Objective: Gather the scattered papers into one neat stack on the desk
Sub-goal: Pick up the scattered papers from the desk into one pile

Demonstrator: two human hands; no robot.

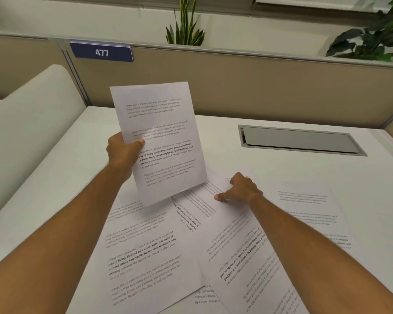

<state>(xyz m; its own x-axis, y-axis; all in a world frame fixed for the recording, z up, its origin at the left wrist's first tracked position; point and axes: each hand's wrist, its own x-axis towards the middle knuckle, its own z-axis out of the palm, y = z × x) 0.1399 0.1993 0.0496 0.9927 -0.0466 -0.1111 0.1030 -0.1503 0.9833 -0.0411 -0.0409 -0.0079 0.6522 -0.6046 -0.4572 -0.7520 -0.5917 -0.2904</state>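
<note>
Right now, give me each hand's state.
Left hand: closed, holding a printed sheet up.
Right hand: pressing on overlapping sheets; nothing lifted.

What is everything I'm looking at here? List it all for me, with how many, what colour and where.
Held sheet: one, white with black print, lifted above the desk in the left hand.
Loose sheets: at least four, white with black print, overlapping on the desk; one more sheet lies apart to the right.
Desk: one, white, under everything.
Cable hatch: one, grey, set in the desk at far right.
Partition: beige, behind the desk.
Number sign: one, blue, reads 477, on the partition.
Plants: two, green, behind the partition.
Left hand: gripping the held sheet's edge.
Right hand: pressing on a loose sheet.
</note>
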